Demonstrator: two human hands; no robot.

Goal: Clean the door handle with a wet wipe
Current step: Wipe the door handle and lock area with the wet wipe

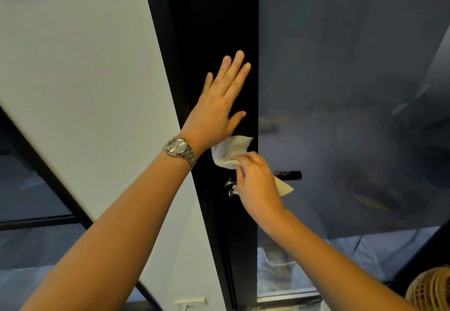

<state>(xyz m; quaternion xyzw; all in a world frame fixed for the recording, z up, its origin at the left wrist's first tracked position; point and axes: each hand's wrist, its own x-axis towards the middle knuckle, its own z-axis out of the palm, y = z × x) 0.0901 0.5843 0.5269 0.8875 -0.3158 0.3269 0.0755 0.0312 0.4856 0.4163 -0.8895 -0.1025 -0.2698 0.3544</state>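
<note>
Hands were both at the black door frame [214, 18], seen from above along two bare forearms. The left hand [219, 101] lay flat against the frame, fingers straight and slightly spread, thumb out to the side, holding nothing. A metal wristwatch [179, 149] sat on that wrist.

The right hand [255, 184] was lower, at the door handle [288, 175], with its fingers curled round a white wet wipe [230, 151]. One loose part of the wipe stood above the knuckles, just beneath the left palm. A second corner hung below the handle bar on the far side of the hand.

The handle was a dark horizontal lever projecting rightward from the frame. Only its free end showed, as the right hand and the wipe covered the rest. A glossy fitting [231, 186] at the lever's root showed partly, left of the hand. Contact between wipe and bar could not be confirmed.

A white wall [85, 67] ran along the left of the frame. A dark glass pane [353, 79] with blurred reflections lay to the right. A woven basket [431, 291] sat at the lower right corner, cut off by the edge, near the right forearm.
</note>
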